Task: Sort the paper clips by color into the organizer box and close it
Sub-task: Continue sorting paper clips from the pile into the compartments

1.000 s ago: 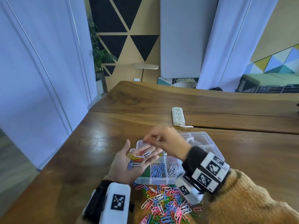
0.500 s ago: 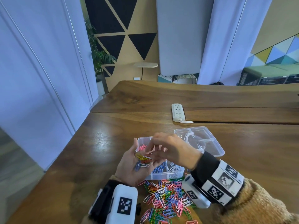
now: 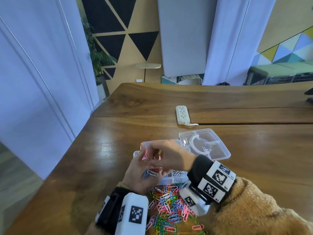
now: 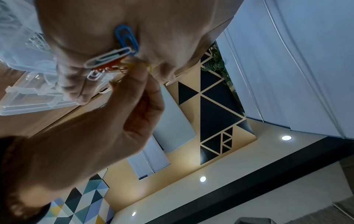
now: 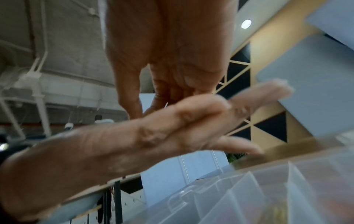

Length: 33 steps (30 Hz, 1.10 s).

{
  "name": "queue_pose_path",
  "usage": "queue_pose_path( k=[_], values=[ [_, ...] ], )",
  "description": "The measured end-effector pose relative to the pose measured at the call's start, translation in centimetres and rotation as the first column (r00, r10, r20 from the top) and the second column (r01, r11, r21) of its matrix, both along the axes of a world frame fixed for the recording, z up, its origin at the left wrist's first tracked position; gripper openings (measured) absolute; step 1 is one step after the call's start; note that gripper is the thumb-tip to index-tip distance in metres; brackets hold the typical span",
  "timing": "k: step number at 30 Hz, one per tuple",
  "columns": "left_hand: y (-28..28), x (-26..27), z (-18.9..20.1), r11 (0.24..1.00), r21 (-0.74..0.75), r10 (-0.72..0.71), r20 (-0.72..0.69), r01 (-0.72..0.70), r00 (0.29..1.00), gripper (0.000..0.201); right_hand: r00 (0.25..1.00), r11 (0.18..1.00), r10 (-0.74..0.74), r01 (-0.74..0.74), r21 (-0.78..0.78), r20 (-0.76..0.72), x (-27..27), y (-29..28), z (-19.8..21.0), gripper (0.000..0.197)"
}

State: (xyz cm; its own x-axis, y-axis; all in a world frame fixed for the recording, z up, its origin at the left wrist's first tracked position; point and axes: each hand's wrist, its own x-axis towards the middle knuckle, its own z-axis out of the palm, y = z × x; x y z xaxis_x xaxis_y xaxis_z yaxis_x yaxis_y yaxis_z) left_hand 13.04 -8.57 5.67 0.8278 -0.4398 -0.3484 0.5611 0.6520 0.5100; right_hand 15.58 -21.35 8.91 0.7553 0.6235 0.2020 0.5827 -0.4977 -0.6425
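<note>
My left hand (image 3: 138, 177) lies palm up above the clear organizer box (image 3: 171, 180). Loose clips rest in that palm: a blue clip (image 4: 126, 38), a white clip (image 4: 107, 58) and an orange clip (image 4: 107, 68). My right hand (image 3: 171, 158) reaches over from the right, and its thumb and finger pinch a yellow clip (image 4: 140, 66) at the base of the left fingers. The box's divided compartments (image 5: 258, 194) sit just below both hands. Its lid (image 3: 220, 150) lies open behind. A mixed pile of paper clips (image 3: 171, 209) lies on the table in front of the box.
A white power strip (image 3: 182, 115) lies farther back on the wooden table (image 3: 110, 150), beside a seam between two tabletops. The table's left edge runs close to my left arm. White panels stand to the left.
My right hand came back from over the box's far left compartment to my left palm and pinched a clip there. The left hand rose and tilted slightly; the head view dropped.
</note>
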Motion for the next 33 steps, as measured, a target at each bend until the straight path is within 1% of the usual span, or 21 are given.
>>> queue_pose_path(
  k=[1, 3, 5, 6, 7, 8, 10, 11, 12, 13, 14, 17, 19, 21, 23, 26, 28, 30, 33],
  values=[
    [0.0, -0.1, 0.1, 1.0, 0.007, -0.02, -0.009, 0.02, 1.0, 0.062, 0.998, 0.999, -0.018, 0.02, 0.047, -0.055, 0.2, -0.1, -0.1, 0.007],
    [0.0, 0.0, 0.1, 1.0, -0.006, 0.009, -0.012, -0.009, 1.0, 0.064, 0.982, 0.981, -0.013, 0.049, 0.188, -0.187, 0.5, -0.4, -0.2, 0.009],
    [-0.1, 0.0, 0.2, 0.999, -0.048, 0.015, 0.012, -0.015, 1.0, 0.071, 0.938, 0.925, 0.03, 0.105, 0.364, -0.346, 0.6, -0.7, -0.2, 0.014],
    [-0.1, 0.1, 0.0, 0.998, -0.066, 0.007, 0.013, -0.006, 1.0, 0.075, 0.91, 0.893, 0.058, 0.136, 0.428, -0.41, 0.6, -0.8, 0.0, 0.013],
    [-0.1, 0.0, 0.0, 0.997, -0.077, 0.0, 0.003, 0.0, 1.0, 0.078, 0.892, 0.874, 0.064, 0.166, 0.457, -0.447, 0.5, -1.0, 0.2, 0.01],
    [0.0, 0.1, -0.2, 0.997, -0.078, -0.013, -0.004, 0.012, 1.0, 0.08, 0.885, 0.871, 0.044, 0.193, 0.451, -0.464, 0.5, -1.3, 0.5, 0.008],
    [0.4, 0.1, -0.6, 0.995, -0.08, -0.059, -0.013, 0.058, 0.998, 0.079, 0.878, 0.88, 0.004, 0.224, 0.418, -0.479, 0.6, -1.9, 0.7, 0.012],
    [0.7, 0.0, -0.5, 0.991, -0.099, -0.093, -0.005, 0.092, 0.996, 0.072, 0.877, 0.885, -0.005, 0.227, 0.406, -0.48, 0.7, -2.3, 0.7, 0.013],
    [0.9, -0.2, -0.4, 0.987, -0.109, -0.115, 0.018, 0.117, 0.993, 0.06, 0.878, 0.89, -0.016, 0.23, 0.393, -0.478, 0.9, -2.7, 0.6, 0.013],
    [1.3, -0.3, -0.3, 0.987, -0.112, -0.115, 0.035, 0.118, 0.993, 0.051, 0.875, 0.891, -0.032, 0.244, 0.382, -0.483, 1.1, -3.1, 0.5, 0.013],
    [1.8, -0.3, -0.5, 0.989, -0.109, -0.093, 0.037, 0.096, 0.995, 0.057, 0.868, 0.889, -0.058, 0.27, 0.371, -0.493, 1.4, -3.6, 0.3, 0.012],
    [3.4, -0.3, -1.0, 0.991, -0.136, -0.013, 0.021, 0.016, 1.0, 0.091, 0.841, 0.867, -0.144, 0.362, 0.343, -0.522, 2.9, -4.9, -0.1, 0.007],
    [4.1, -0.1, -1.1, 0.995, -0.092, 0.03, 0.048, -0.026, 0.998, 0.104, 0.829, 0.881, -0.216, 0.393, 0.263, -0.515, 4.5, -5.1, -0.7, 0.011],
    [4.5, 0.2, -1.1, 0.997, -0.059, 0.043, 0.063, -0.039, 0.997, 0.109, 0.832, 0.908, -0.287, 0.394, 0.142, -0.474, 6.0, -4.6, -1.3, 0.016],
    [4.4, 0.4, -1.0, 0.998, -0.053, 0.029, 0.078, -0.025, 0.996, 0.112, 0.854, 0.928, -0.338, 0.373, 0.012, -0.397, 7.0, -3.5, -1.7, 0.018],
    [4.0, 0.6, -0.9, 0.998, -0.064, 0.032, 0.074, -0.027, 0.997, 0.114, 0.895, 0.928, -0.37, 0.342, -0.15, -0.247, 7.8, -1.6, -1.6, 0.018],
    [3.7, 0.6, -0.9, 0.995, -0.093, 0.025, 0.05, -0.02, 0.998, 0.11, 0.918, 0.918, -0.355, 0.306, -0.25, -0.179, 7.7, -0.7, -1.2, 0.023],
    [3.7, 0.7, -0.9, 0.993, -0.122, -0.005, 0.023, 0.007, 1.0, 0.1, 0.928, 0.905, -0.348, 0.296, -0.306, -0.131, 7.3, -0.2, -1.1, 0.027],
    [3.7, 0.5, -0.6, 0.991, -0.133, -0.032, 0.019, 0.034, 0.999, 0.081, 0.938, 0.912, -0.346, 0.329, -0.247, -0.028, 6.4, -0.4, -0.7, 0.026]
  ],
)
